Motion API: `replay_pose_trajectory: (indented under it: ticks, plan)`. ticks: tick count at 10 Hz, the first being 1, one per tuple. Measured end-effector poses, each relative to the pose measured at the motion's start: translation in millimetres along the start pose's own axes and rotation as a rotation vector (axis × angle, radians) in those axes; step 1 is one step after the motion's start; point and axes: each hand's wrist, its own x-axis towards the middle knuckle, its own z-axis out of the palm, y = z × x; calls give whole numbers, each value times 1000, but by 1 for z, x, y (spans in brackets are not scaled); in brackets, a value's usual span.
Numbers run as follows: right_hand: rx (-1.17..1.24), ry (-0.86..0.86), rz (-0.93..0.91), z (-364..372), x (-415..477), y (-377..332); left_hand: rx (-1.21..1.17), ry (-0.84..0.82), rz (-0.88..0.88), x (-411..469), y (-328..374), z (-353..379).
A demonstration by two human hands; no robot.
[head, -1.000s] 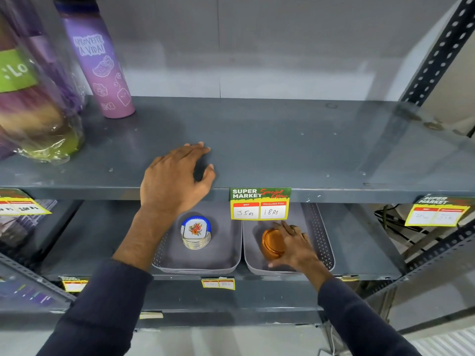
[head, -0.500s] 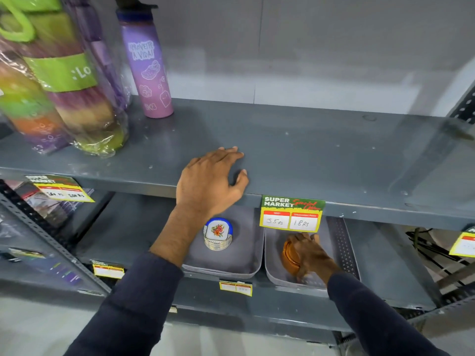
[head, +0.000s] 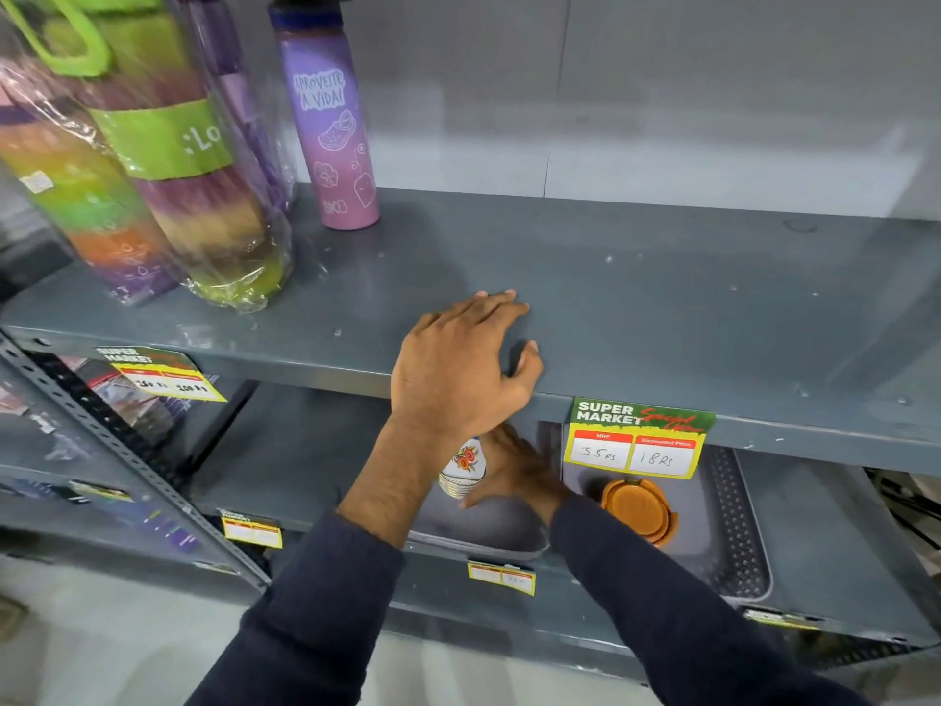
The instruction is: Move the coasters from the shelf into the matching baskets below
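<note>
While the upper shelf (head: pixel 662 298) shows no coasters anywhere on its grey surface, the task looks close to finished: both kinds already sit in the baskets on the shelf below. What may be left is only tidying the stacks, judging from how things lie.

At the centre of the frame the left hand (head: pixel 458 369) rests palm down on the front edge of the upper shelf, fingers spread and holding nothing. Just beneath it the right hand (head: pixel 514 471) reaches into the left basket (head: pixel 489 540), its fingers against the side of the floral coasters (head: pixel 464 466); whether its grip is closed on the stack or only touching it I cannot tell, since the left wrist hides part of it.

These floral coasters are a short stack, white on top with a red and orange flower. Lower right of centre, the orange coasters (head: pixel 639 509) lie in the right basket (head: pixel 738 552), a slightly fanned pile of round, glossy discs, untouched by either hand.
</note>
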Motion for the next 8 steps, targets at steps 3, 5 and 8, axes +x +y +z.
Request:
replay_pose_trajectory:
  ticks: [3, 5, 8]
  plan:
    - [-13, 12, 29, 28, 28, 10, -7, 36, 0, 2, 0, 3]
    - [-40, -7, 40, 30, 32, 13, 2, 31, 1, 4, -1, 3]
    - [-19, -11, 44, 27, 13, 17, -12, 3, -7, 2, 0, -3]
